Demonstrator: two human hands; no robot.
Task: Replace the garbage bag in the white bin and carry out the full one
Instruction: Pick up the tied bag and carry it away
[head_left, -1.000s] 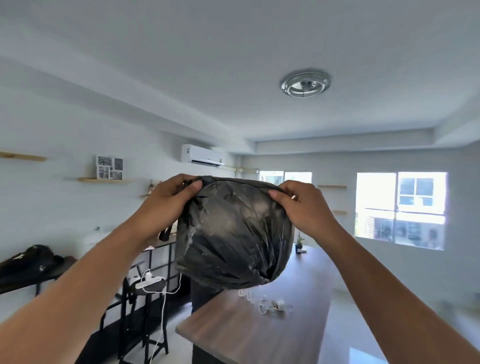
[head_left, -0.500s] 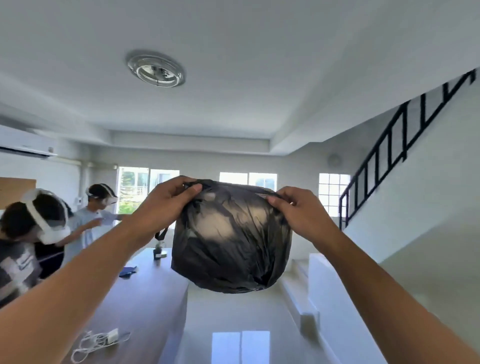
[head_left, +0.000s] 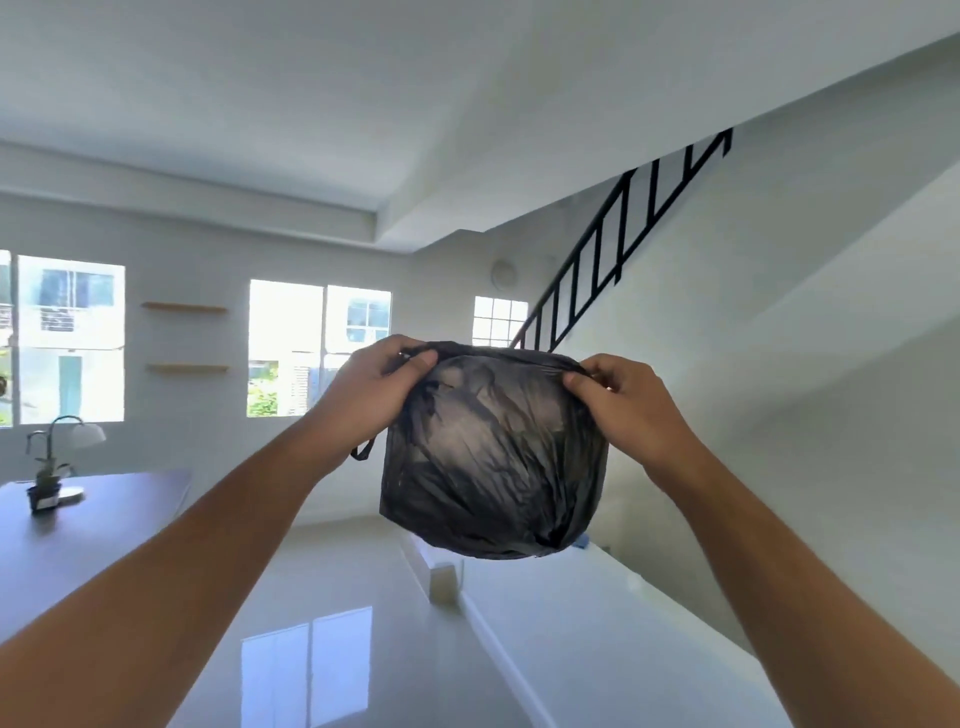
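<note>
Black garbage bag (head_left: 493, 457), contents hidden | rim pinched by left hand (head_left: 374, 384) and right hand (head_left: 623, 400) | far left: table (head_left: 104, 519), potted plant (head_left: 45, 478) | right: stair railing (head_left: 623, 249)

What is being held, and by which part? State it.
A black garbage bag, held up in the air by its top rim: left hand grips one corner, right hand the other.

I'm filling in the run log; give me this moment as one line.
stage: bag held up | left hand: grips bag rim | right hand: grips bag rim | black garbage bag: hanging in air between hands | white bin: not in view
</note>
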